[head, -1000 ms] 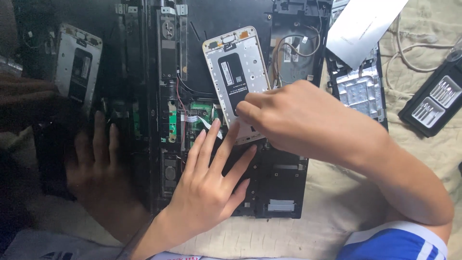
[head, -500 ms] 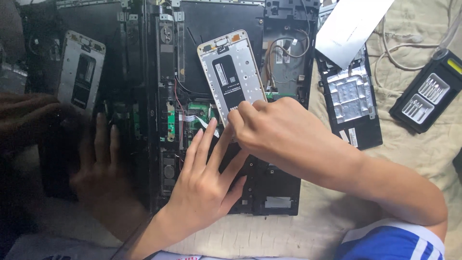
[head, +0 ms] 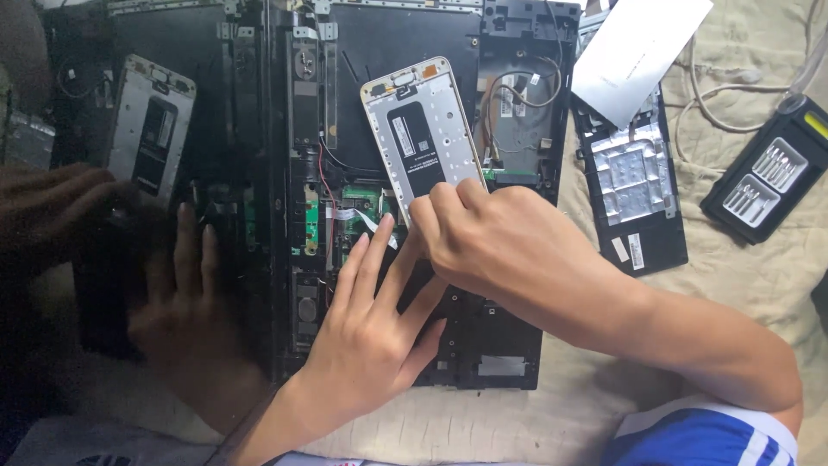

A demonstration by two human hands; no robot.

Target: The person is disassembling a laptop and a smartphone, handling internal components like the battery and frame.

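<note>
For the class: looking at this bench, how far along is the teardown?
Done: the laptop base lies open, boards and cables bared, and a removed panel lies beside it. In hand: the right hand pinches the lower end of a bare phone frame while the left hand lies flat on the base. Left: the green board sits in place; the bit case lies open.

One opened laptop chassis, one phone frame, one screwdriver bit case, one white paper sheet, two hands.
</note>
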